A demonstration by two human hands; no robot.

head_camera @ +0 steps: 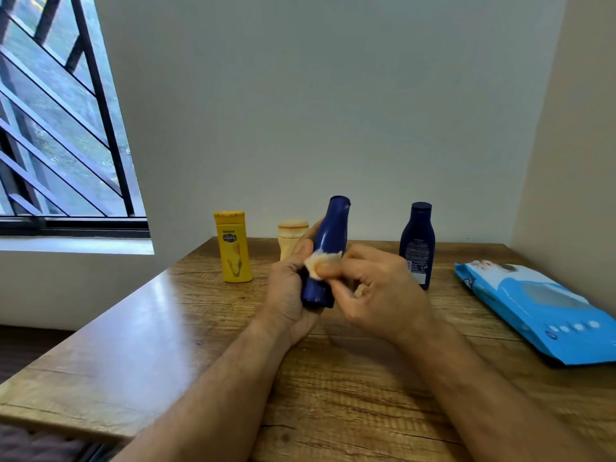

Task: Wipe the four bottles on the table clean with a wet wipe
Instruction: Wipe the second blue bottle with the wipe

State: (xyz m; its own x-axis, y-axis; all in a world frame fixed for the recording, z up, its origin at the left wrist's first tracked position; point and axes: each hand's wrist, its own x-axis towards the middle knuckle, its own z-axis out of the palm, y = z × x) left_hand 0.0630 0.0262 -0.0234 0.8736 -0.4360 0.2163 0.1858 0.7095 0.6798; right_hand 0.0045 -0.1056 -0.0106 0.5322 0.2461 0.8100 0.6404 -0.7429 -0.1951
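Left hand (pixel 288 288) grips the blue bottle (pixel 325 255) upright while right hand (pixel 376 291) pinches a wet wipe (pixel 325 261) against it.

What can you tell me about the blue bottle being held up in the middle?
The held bottle is deep blue, glossy like plastic, with a narrow neck and a blue cap on top. It is lifted off the table and leans slightly right. The left hand grips its lower body from the left, and the right hand presses a white wipe against its middle. No label shows on the visible side.
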